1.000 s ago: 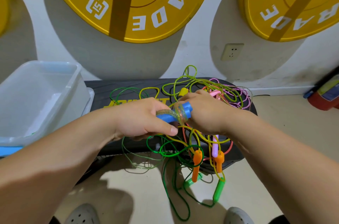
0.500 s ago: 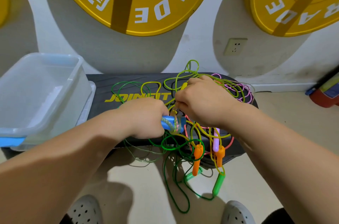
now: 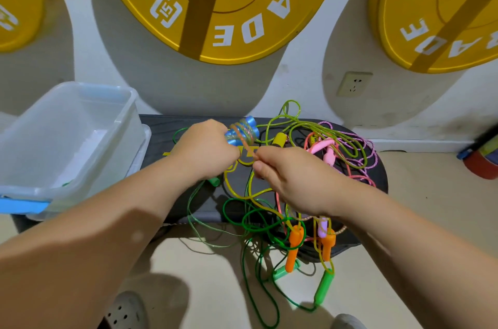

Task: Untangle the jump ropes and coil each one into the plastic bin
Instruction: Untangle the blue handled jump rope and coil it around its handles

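Note:
A tangle of jump ropes (image 3: 291, 194) in green, yellow, pink and orange lies on a black step platform (image 3: 377, 177) and hangs over its front edge. My left hand (image 3: 204, 151) grips a pair of blue handles (image 3: 242, 130) with a glittery rope wound round them. My right hand (image 3: 293, 175) pinches that rope (image 3: 249, 149) just below the handles. Orange handles (image 3: 293, 248) and green handles (image 3: 324, 285) dangle toward the floor. The clear plastic bin (image 3: 129, 118) stands at the left.
Yellow weight plates (image 3: 242, 5) hang on the wall behind, with a wall socket (image 3: 354, 85) between them. A red object (image 3: 482, 161) sits on the floor at far right. My shoes (image 3: 126, 310) show at the bottom, on beige floor.
My left hand has lifted the blue handles up and away from me. My right hand has pulled back toward me, drawing the glittery rope out from the wound coil.

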